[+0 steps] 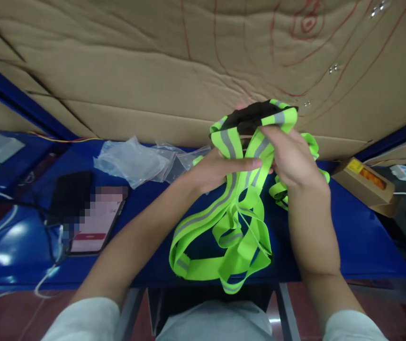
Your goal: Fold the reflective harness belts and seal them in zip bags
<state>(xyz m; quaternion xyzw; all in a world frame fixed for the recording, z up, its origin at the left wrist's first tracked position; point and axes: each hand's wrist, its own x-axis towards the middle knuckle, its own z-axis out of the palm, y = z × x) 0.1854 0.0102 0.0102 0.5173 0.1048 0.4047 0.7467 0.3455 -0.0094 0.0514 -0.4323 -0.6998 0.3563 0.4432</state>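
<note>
Head view: pinching hi-vis strap harness [231, 192] w/ both L hand [217, 169] & R hand [295, 156], up over bench [348, 241]. Prob. only partway sorted: gathered at top w/ black band [254, 115], loose & looped below, w/ 2nd green bundle [279, 190] beside R wrist

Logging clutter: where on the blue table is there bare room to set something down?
Right: bare blue table between the right forearm and the cardboard box. Crowded: left, phone and cables; left rear, plastic bags; centre, green straps.
</note>
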